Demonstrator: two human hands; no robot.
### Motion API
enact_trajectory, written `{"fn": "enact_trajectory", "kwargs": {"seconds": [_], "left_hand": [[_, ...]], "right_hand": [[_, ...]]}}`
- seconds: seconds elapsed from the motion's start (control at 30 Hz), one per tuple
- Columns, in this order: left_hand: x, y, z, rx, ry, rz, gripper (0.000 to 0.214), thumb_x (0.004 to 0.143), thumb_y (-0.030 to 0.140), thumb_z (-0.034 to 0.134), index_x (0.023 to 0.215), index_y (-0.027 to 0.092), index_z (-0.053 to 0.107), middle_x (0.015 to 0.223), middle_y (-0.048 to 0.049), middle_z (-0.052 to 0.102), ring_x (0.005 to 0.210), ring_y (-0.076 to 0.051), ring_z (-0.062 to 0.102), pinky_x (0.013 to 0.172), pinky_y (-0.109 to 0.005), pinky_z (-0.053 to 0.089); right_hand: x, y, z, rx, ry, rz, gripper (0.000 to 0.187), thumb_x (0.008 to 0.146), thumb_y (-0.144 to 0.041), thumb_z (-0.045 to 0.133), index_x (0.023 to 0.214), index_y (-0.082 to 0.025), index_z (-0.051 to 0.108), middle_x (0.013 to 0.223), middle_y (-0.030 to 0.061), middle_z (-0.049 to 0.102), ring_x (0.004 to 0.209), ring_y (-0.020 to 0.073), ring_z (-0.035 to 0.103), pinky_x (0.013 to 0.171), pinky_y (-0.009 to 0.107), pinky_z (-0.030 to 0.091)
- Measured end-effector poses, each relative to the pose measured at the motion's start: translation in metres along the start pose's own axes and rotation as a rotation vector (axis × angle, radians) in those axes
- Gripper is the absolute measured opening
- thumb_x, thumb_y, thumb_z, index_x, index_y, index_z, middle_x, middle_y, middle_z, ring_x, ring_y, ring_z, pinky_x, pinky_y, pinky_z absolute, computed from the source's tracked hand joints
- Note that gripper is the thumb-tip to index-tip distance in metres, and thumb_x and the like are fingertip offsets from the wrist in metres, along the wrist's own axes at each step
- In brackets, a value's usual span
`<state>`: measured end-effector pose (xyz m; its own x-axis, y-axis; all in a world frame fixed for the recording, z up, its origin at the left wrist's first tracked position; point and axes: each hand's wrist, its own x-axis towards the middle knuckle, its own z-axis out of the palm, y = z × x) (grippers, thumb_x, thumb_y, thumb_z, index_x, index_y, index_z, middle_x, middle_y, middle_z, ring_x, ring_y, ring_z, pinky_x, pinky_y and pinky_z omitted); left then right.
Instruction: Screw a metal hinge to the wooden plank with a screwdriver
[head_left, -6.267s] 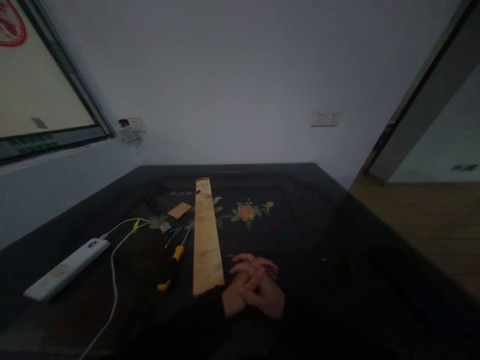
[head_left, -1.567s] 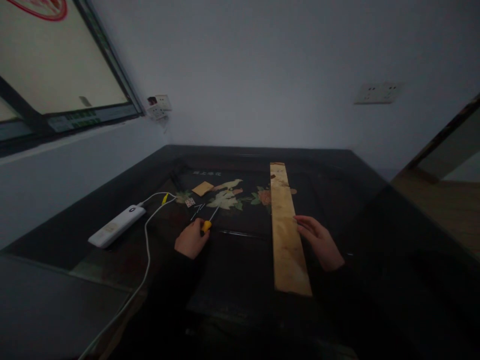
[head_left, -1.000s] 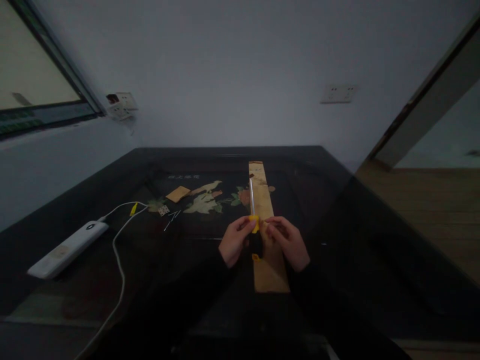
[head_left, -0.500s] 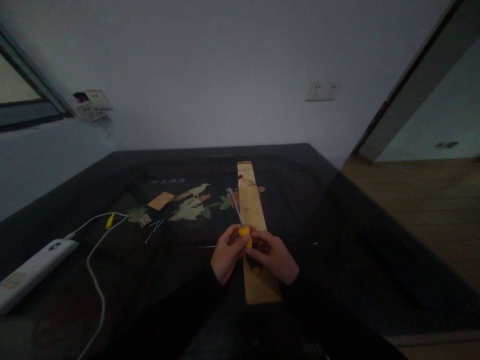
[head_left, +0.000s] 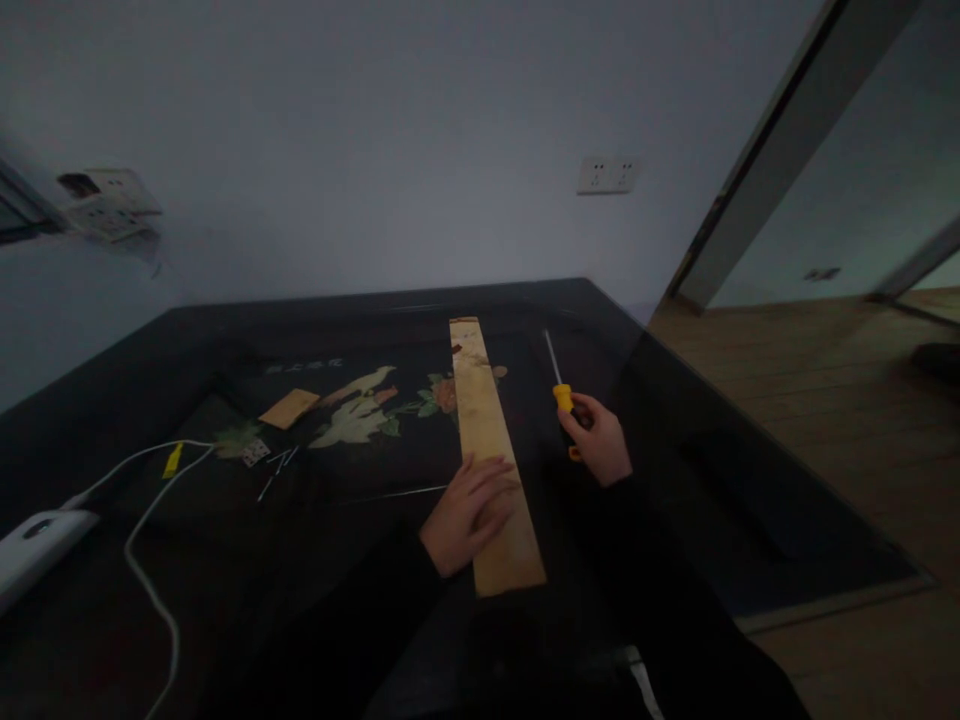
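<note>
A long, narrow wooden board (head_left: 484, 400) lies lengthwise on the dark table. My left hand (head_left: 472, 512) rests on its near half, fingers stretched flat across the wood. To the right of the board, my right hand (head_left: 596, 440) is closed round a screwdriver (head_left: 562, 396) with a yellow and black handle. The metal shaft points away from me, angled slightly left. Part of the handle is hidden by my fingers.
Left of the board lie a small wooden piece (head_left: 289, 408), several thin screws or nails (head_left: 277, 470) and a small patterned card (head_left: 255, 453). A white power strip (head_left: 45, 540) with a white cable (head_left: 146, 585) sits farther left. The wall (head_left: 375, 200) stands behind the table (head_left: 390, 620).
My hands have come apart. The right one has carried the screwdriver off to the right, while the left has let go of it and come down flat on the board. The view has turned right.
</note>
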<state>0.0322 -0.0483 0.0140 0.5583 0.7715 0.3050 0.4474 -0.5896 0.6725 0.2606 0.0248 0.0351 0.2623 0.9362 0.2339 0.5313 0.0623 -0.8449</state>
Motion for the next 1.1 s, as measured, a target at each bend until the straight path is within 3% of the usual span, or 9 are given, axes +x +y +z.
{"fn": "enact_trajectory", "kwargs": {"seconds": [0.1,0.27,0.7,1.1], "left_hand": [[0.001,0.001,0.004,0.217,-0.154,0.054,0.037,0.092,0.032,0.046,0.129,0.029,0.052,0.147,-0.0039,0.041,0.14,-0.026,0.026,0.115,-0.057,0.007],[0.002,0.001,0.005,0.364,-0.242,0.085,0.044,0.094,0.034,0.041,0.138,0.036,0.041,0.153,0.0008,0.029,0.143,-0.026,0.018,0.114,-0.058,0.009],[-0.004,0.016,0.012,0.388,-0.251,0.029,0.039,0.091,0.03,0.046,0.13,0.034,0.049,0.151,0.0007,0.034,0.141,-0.026,0.024,0.113,-0.058,0.015],[-0.012,0.022,0.018,0.38,-0.258,0.04,0.052,0.091,0.026,0.045,0.141,0.037,0.035,0.153,0.0023,0.028,0.143,-0.025,0.02,0.113,-0.059,0.015]], "right_hand": [[-0.001,0.005,0.002,-0.266,-0.047,0.034,0.05,0.077,-0.036,0.054,0.121,-0.015,0.058,0.087,0.0071,0.065,0.071,0.0182,0.058,0.066,0.031,0.043],[-0.009,0.001,0.007,-0.434,-0.146,0.041,0.047,0.079,-0.029,0.051,0.126,-0.021,0.053,0.106,0.0076,0.065,0.092,0.0223,0.061,0.075,0.032,0.044],[-0.013,0.001,0.01,-0.608,-0.258,0.016,0.043,0.084,-0.028,0.044,0.127,-0.025,0.048,0.117,0.008,0.06,0.106,0.0244,0.059,0.08,0.034,0.044],[-0.018,-0.01,0.008,-0.741,-0.315,0.052,0.05,0.089,-0.036,0.044,0.136,-0.022,0.041,0.123,0.0121,0.055,0.109,0.0282,0.058,0.08,0.038,0.046]]}}
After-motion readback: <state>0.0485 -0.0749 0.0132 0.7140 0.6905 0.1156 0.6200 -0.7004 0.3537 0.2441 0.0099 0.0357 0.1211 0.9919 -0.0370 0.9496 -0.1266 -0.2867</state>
